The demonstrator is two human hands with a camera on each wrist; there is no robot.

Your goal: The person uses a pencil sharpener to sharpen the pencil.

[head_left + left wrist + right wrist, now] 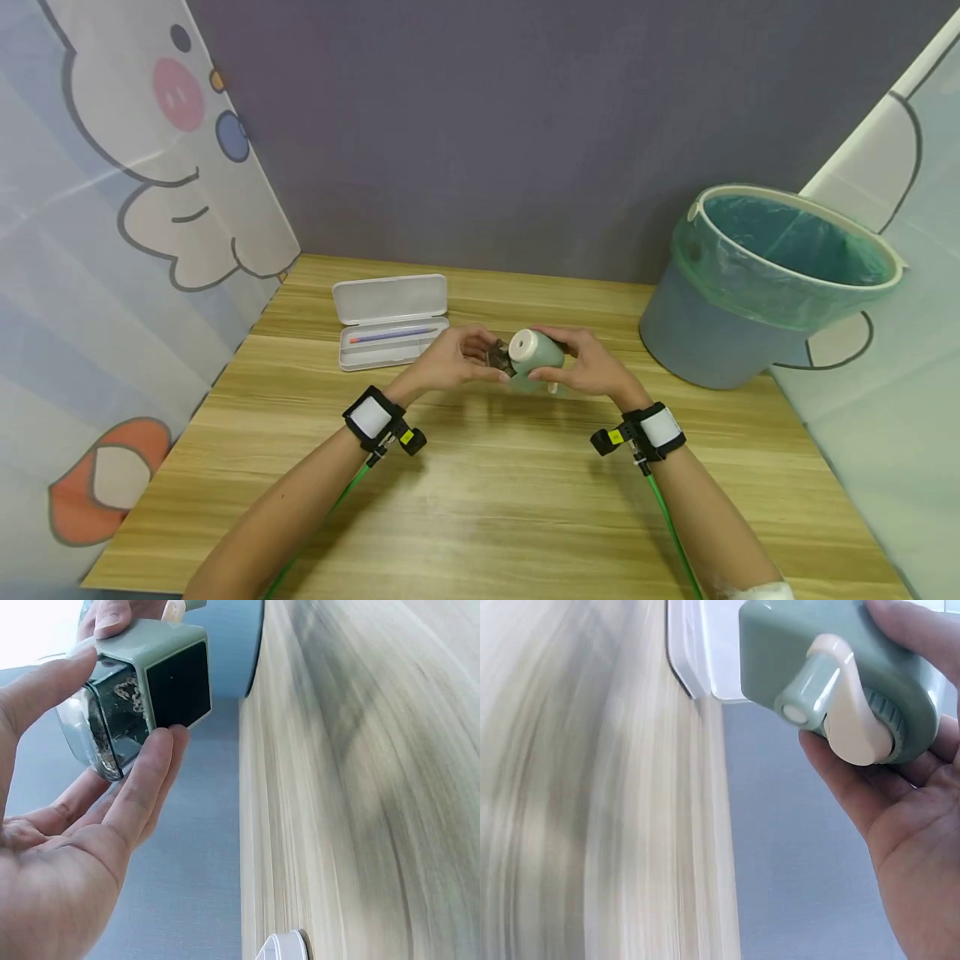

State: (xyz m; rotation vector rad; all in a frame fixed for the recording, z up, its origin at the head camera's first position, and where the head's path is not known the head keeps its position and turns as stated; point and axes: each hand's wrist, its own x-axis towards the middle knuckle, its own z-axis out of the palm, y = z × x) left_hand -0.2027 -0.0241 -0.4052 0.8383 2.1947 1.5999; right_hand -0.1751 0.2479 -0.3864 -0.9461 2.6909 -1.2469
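A green hand-crank pencil sharpener (546, 354) is held tilted above the table, with my right hand (592, 367) gripping its body. The cream crank (853, 720) with its green knob shows in the right wrist view. At the sharpener's other end, my left hand (450, 360) pinches the clear shavings drawer (118, 724), thumb on one side and fingers on the opposite side. Through the clear plastic of the drawer, dark and pale shavings (129, 696) show. The drawer sticks out of the green body, and a dark base panel (180, 686) faces the left wrist camera.
Behind my left hand lies an open white pencil case (390, 300) with a blue pencil (392, 336) inside. To the right stands a tall waste bin (697, 325) lined with a green bag (787, 304). A grey wall (480, 150) rises behind the wooden table (517, 517).
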